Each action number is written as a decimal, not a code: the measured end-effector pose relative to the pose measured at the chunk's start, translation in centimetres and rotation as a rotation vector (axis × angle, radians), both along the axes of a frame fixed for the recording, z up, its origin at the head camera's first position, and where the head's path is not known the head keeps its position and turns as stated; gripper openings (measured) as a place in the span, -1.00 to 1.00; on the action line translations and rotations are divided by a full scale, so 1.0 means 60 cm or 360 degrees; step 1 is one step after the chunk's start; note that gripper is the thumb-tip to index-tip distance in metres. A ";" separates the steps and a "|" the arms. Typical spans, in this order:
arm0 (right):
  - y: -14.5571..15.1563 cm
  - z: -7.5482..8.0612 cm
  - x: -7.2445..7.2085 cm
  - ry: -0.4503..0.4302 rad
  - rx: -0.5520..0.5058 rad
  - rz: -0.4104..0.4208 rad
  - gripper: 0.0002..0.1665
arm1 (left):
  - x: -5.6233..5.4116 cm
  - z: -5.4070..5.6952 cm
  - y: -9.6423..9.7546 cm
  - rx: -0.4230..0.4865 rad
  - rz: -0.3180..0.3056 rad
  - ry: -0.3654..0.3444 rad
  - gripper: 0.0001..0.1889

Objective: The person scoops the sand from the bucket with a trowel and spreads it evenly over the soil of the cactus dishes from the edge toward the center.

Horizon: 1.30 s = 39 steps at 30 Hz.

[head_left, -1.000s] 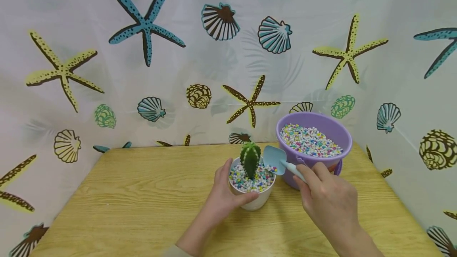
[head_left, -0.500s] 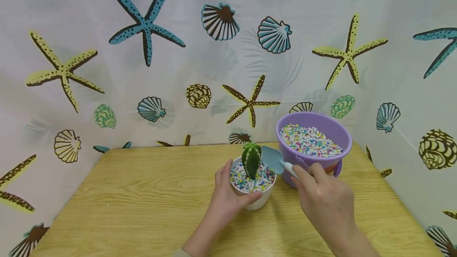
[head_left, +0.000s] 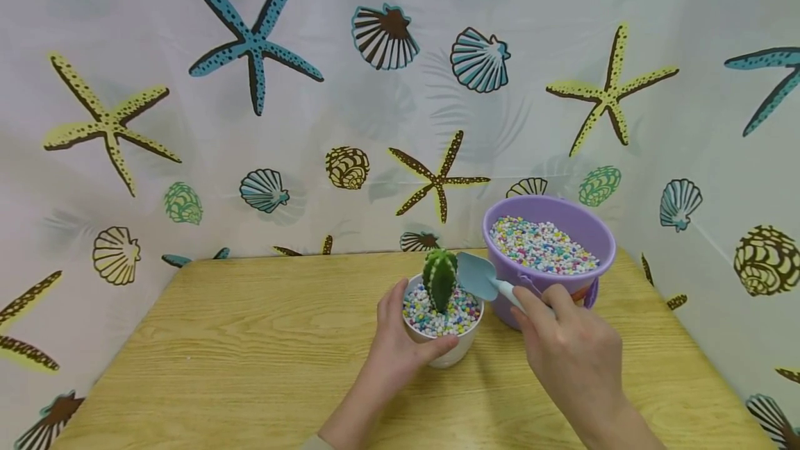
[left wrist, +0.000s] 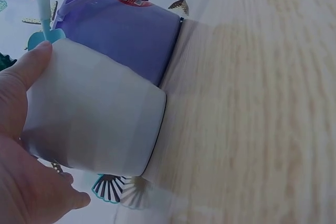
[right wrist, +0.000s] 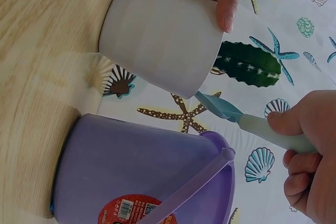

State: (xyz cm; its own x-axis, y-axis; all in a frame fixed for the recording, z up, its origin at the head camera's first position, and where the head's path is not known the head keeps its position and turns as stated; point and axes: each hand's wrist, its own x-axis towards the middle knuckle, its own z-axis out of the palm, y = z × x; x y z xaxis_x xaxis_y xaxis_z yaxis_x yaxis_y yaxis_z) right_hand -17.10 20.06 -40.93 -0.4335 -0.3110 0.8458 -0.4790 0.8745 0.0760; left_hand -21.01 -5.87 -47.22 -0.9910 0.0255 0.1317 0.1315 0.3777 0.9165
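Note:
A white pot stands on the wooden table, filled with small multicoloured beads around an upright green cactus. My left hand grips the pot near its rim, thumb in front and fingers on the left side. In my right hand is the pale handle of a small light-blue toy shovel. The shovel's blade tilts over the pot's right rim, close to the cactus. The right wrist view shows the blade at the rim; beads on its upper face cannot be made out.
Right behind the pot stands a purple bucket holding many similar beads, its handle hanging down the outside. A white curtain printed with starfish and shells surrounds the table at the back and sides.
The shovel blade has shifted slightly left and turned over the pot. Beads visible on its lower edge a second ago no longer show there. My left hand keeps its grip, and the pot has barely moved.

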 end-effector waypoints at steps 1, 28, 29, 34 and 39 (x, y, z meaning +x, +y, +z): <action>0.000 0.001 0.000 -0.0014 0.0001 -0.0005 -0.63 | 0.000 0.000 -0.001 0.0005 -0.0013 0.0008 0.40; 0.019 0.021 -0.002 0.0019 -0.0126 -0.0033 -0.68 | -0.017 0.002 -0.003 0.0130 -0.0177 0.0014 0.44; 0.020 0.022 -0.002 0.0011 -0.0129 -0.0030 -0.69 | -0.016 0.003 -0.003 0.0127 -0.0174 0.0018 0.44; 0.022 0.023 -0.001 -0.0029 -0.0143 -0.0025 -0.68 | -0.015 0.004 -0.002 0.0104 -0.0156 0.0028 0.44; 0.021 0.024 -0.002 -0.0018 -0.0198 -0.0001 -0.71 | -0.015 0.005 -0.002 0.0072 -0.0142 0.0024 0.43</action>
